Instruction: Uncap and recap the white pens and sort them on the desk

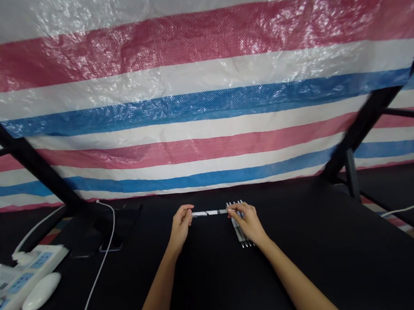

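A white pen [211, 212] with a grey section near its right end is held level between my two hands, above the black table. My left hand [181, 224] pinches its left end. At the right end, the fingertips of my right hand [247, 220] close on the grey part. Below and partly behind my right hand lies a row of several similar pens [239, 233], side by side, with their silver tips toward me. My right hand hides part of that row.
A white power strip [33, 271] with plugs stands at the left, beside a white rounded object [42, 292]. A white cable [105, 253] runs across the black table [217, 288]. Dark flat items [109, 239] lie near the left frame leg. Striped plastic sheeting [203, 102] hangs behind.
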Demonstrator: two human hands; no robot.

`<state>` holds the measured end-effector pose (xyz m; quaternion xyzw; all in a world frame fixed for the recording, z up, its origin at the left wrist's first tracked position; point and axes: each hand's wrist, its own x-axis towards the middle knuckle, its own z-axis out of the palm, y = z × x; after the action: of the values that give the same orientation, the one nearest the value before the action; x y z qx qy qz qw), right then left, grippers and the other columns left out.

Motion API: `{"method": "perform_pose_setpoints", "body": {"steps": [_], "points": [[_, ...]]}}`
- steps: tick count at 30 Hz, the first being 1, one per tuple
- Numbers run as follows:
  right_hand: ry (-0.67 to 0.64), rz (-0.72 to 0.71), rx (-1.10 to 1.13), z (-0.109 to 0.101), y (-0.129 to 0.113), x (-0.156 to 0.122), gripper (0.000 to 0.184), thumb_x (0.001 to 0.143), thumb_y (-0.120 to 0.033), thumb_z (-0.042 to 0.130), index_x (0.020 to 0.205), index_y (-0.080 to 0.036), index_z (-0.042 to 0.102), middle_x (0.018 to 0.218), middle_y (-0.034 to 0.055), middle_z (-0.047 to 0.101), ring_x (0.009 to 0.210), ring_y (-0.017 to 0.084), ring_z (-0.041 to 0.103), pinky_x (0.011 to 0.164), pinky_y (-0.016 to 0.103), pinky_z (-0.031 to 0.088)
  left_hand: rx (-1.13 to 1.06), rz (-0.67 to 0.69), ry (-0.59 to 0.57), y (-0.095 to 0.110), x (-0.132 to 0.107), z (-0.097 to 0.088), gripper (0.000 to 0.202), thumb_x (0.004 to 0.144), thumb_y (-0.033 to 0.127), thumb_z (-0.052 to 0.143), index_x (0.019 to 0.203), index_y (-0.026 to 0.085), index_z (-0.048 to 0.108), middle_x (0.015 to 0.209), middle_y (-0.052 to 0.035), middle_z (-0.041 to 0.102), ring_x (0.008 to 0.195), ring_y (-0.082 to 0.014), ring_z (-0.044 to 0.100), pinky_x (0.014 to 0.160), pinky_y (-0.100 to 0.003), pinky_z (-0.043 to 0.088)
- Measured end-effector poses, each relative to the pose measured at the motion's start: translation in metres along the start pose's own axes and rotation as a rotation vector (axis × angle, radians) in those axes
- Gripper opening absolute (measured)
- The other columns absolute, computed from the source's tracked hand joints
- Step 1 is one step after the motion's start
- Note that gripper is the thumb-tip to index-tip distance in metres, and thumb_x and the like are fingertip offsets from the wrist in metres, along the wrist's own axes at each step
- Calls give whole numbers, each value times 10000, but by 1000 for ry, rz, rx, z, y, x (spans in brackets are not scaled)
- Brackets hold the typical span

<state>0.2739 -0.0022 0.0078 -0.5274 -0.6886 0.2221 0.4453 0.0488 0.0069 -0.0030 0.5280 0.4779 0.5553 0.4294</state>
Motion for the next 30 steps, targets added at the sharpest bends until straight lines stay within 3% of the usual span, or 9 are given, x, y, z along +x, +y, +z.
{"method": "perform_pose_setpoints", "body": {"steps": [15,30], "points": [[-34,-41,-163,2,-1,-3,369,905,-421,350,652,-231,541,658,16,597,745,200,537,823,368,319,18,-13,-43,0,-1,1,297,758,408,556,932,169,589,496,67,387,482,-96,377,512,-219,312],[-5,-41,-223,2,-3,-4,586,923,-514,231,471,-214,451,561,28,562,741,199,553,821,354,296,53,39,-50,-5,-1,3,225,747,297,582,933,172,591,647,7,558,639,-126,540,625,-240,419]]}}
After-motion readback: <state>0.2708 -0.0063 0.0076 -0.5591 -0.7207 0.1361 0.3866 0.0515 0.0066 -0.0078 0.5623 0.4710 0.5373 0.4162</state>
